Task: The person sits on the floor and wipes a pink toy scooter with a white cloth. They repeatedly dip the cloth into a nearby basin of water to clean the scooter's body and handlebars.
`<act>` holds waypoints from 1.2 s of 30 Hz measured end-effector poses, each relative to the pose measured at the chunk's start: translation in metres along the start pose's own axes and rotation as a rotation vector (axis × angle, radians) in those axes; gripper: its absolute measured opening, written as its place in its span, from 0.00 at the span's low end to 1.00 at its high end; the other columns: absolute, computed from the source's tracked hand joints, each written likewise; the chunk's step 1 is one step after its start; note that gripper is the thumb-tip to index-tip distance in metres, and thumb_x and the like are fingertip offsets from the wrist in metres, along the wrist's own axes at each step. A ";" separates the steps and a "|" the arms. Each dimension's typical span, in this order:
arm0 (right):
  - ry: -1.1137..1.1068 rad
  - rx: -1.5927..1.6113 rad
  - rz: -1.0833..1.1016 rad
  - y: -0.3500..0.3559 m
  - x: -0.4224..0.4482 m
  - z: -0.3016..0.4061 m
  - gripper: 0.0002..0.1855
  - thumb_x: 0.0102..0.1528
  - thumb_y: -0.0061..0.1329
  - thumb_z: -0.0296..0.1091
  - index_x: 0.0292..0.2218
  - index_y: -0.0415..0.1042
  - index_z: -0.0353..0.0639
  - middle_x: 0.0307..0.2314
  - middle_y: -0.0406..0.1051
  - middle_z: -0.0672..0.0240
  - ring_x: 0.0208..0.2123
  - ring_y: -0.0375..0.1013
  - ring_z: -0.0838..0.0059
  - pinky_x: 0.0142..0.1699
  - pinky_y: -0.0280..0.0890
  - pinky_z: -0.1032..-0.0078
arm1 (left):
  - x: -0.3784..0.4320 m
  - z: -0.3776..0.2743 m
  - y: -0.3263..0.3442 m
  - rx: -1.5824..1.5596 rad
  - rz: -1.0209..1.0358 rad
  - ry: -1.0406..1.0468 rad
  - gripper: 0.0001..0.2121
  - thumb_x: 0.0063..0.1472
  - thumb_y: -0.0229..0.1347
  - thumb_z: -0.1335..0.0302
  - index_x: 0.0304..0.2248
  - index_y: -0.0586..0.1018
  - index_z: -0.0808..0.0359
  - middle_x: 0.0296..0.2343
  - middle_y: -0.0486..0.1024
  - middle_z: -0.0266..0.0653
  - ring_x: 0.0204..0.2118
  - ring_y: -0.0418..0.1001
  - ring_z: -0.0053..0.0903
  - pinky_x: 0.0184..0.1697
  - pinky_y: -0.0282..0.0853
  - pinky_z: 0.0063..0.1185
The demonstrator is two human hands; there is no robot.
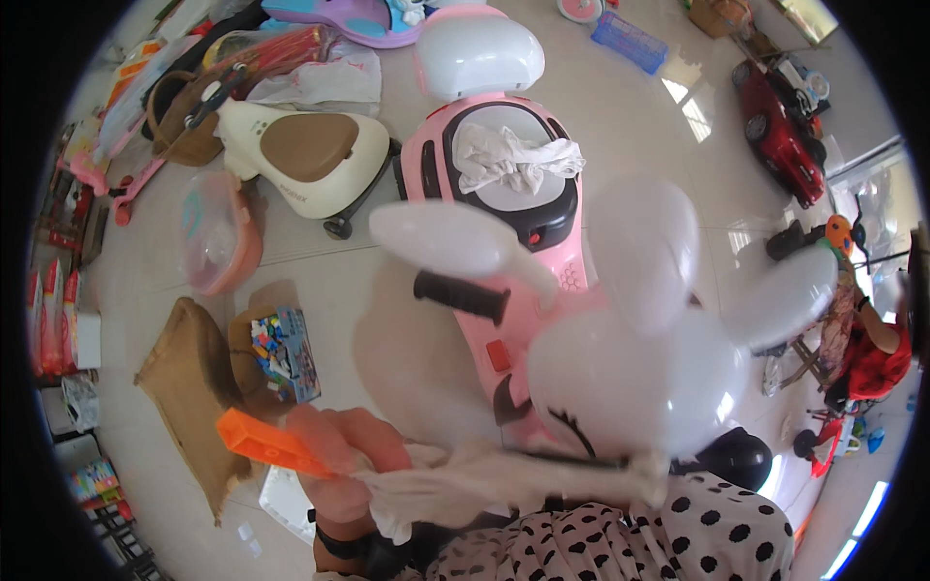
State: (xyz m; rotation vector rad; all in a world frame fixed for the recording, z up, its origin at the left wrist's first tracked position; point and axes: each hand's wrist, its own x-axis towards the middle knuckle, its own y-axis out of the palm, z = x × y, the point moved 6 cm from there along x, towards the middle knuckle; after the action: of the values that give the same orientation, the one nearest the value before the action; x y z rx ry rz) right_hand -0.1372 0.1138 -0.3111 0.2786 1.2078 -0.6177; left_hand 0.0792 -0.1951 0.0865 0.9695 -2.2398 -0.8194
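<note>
My left hand (349, 447) is closed around an orange toy building block (272, 441) and a bunched whitish cloth (450, 483), both blurred. The cloth stretches right, across my lap, to the underside of a white rabbit-shaped head (625, 378) on a pink ride-on toy scooter (465, 327). My right hand cannot be made out. A black handlebar grip (461, 296) sticks out left of the head. On the scooter's seat lies another crumpled white cloth (508, 156). An open box of small coloured building blocks (280, 356) sits on the floor to the left.
A cream ride-on car (305, 152) and a pink lidded tub (220, 232) stand at left, with a brown cardboard piece (192, 399) nearer me. A blue plastic basket (629, 41) lies beyond. At right are a red toy car (781, 134) and a person in red (875, 356).
</note>
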 end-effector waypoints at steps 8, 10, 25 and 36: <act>-0.042 0.048 0.013 0.000 0.006 0.006 0.25 0.55 0.46 0.54 0.40 0.78 0.39 0.38 0.77 0.52 0.41 0.75 0.51 0.47 0.67 0.57 | 0.060 0.009 -0.049 -0.056 0.052 -0.103 0.09 0.63 0.57 0.76 0.35 0.66 0.63 0.23 0.76 0.59 0.16 0.73 0.36 0.21 0.73 0.28; -0.059 0.048 0.010 0.010 0.011 0.015 0.25 0.55 0.46 0.54 0.40 0.78 0.39 0.38 0.77 0.53 0.40 0.75 0.51 0.47 0.67 0.57 | 0.067 0.010 -0.055 -0.049 0.064 -0.089 0.09 0.62 0.57 0.77 0.37 0.67 0.63 0.28 0.77 0.60 0.21 0.76 0.37 0.25 0.75 0.29; -0.239 -0.121 -0.170 0.103 0.049 0.075 0.24 0.53 0.47 0.53 0.39 0.78 0.41 0.37 0.77 0.55 0.39 0.76 0.53 0.45 0.68 0.57 | -0.005 -0.045 0.005 -0.177 0.102 0.012 0.14 0.60 0.57 0.80 0.40 0.64 0.61 0.31 0.73 0.53 0.22 0.72 0.34 0.27 0.76 0.28; 0.201 -0.281 -0.885 -0.019 -0.149 0.048 0.17 0.57 0.43 0.45 0.33 0.79 0.43 0.32 0.78 0.56 0.37 0.77 0.54 0.42 0.70 0.57 | -0.052 -0.087 0.042 0.190 0.166 0.183 0.16 0.58 0.53 0.83 0.45 0.67 0.63 0.39 0.72 0.48 0.39 0.73 0.28 0.43 0.71 0.24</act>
State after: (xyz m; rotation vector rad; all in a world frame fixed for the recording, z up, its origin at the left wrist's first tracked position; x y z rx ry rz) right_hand -0.1426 0.1180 -0.1531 -0.4775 1.5848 -1.1799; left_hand 0.1512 -0.1586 0.1605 0.8896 -2.2303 -0.4332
